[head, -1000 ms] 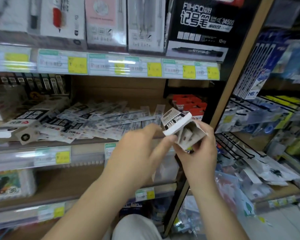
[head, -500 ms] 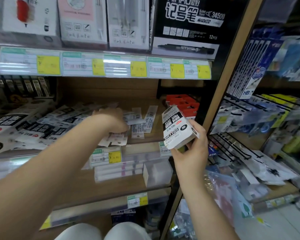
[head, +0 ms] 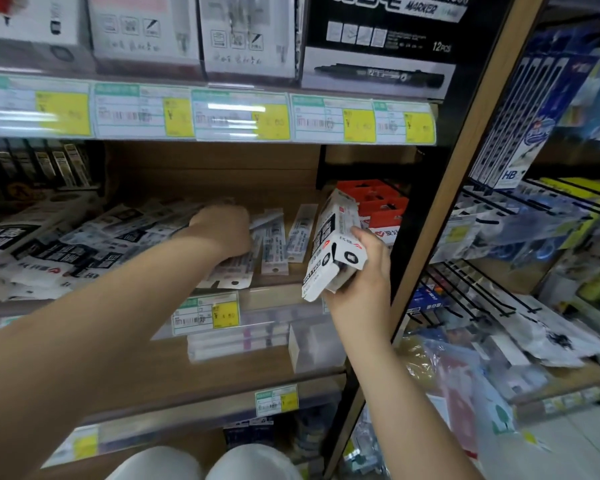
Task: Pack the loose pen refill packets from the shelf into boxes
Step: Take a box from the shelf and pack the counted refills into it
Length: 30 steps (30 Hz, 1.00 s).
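Note:
Loose pen refill packets point(head: 94, 244) lie in a flat heap on the middle wooden shelf point(head: 278, 296), white and clear with black print. My left hand point(head: 224, 230) reaches into the right part of the heap, fingers curled down onto packets; what they hold is hidden under the hand. A few single packets point(head: 274, 244) lie just right of it. My right hand point(head: 364, 268) grips a white and black refill box point(head: 333, 244) from below, in front of the shelf's right end, tilted with one end toward me.
Red boxes point(head: 378, 206) stand at the shelf's right end behind the held box. White boxes point(head: 4, 237) sit at the far left. A black upright post point(head: 426, 209) bounds the shelf on the right, with wire racks point(head: 471, 289) beyond. Price labels point(head: 205, 311) line the shelf edges.
A second ago both hands were at the box, closing its flap. My left hand then left it and reached onto the packet heap, now a little farther in. The right hand keeps the box.

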{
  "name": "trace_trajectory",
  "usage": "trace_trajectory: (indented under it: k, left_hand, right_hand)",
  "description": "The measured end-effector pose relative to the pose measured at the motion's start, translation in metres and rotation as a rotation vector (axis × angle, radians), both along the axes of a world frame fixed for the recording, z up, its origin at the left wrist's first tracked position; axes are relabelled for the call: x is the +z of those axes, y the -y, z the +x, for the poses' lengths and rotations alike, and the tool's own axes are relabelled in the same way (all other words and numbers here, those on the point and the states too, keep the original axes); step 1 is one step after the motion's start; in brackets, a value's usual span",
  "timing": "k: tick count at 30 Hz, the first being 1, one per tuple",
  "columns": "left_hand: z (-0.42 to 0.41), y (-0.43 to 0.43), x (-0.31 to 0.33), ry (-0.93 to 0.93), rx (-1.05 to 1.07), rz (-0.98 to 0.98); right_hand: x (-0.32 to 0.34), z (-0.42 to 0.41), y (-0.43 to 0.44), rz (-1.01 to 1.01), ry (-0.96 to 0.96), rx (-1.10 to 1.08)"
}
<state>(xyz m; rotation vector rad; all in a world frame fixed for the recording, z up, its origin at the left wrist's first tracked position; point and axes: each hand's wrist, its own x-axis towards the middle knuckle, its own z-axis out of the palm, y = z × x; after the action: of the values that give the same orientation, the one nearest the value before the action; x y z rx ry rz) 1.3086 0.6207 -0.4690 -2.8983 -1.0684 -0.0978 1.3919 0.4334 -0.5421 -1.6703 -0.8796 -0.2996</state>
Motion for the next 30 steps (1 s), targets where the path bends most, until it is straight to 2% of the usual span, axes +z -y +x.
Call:
trace_trajectory:
  k: [7, 11, 19, 24, 30]
  left_hand:
    - [0.0, -0.014, 0.001, 0.014, 0.064, -0.032]
    - [0.003, -0.01, 0.006, 0.108, 0.058, -0.041]
    - [0.027, 0.019, 0.021, 0.207, 0.013, -0.27]
    - [0.057, 0.029, 0.011, 0.17, -0.006, -0.235]
    - [0.069, 0.024, -0.011, 0.084, -0.011, -0.201]
  right_hand:
    - [0.008, 0.011, -0.003, -0.215, -0.005, 0.077]
    - [0.01, 0.013, 0.0, -0.245, 0.005, 0.072]
    - [0.009, 0.001, 0.002, -0.137, 0.028, -0.079]
    - [0.005, -0.005, 0.0, -0.082, 0.007, -0.168]
    - [-0.001, -0.001, 0.005, -0.087, -0.013, -0.148]
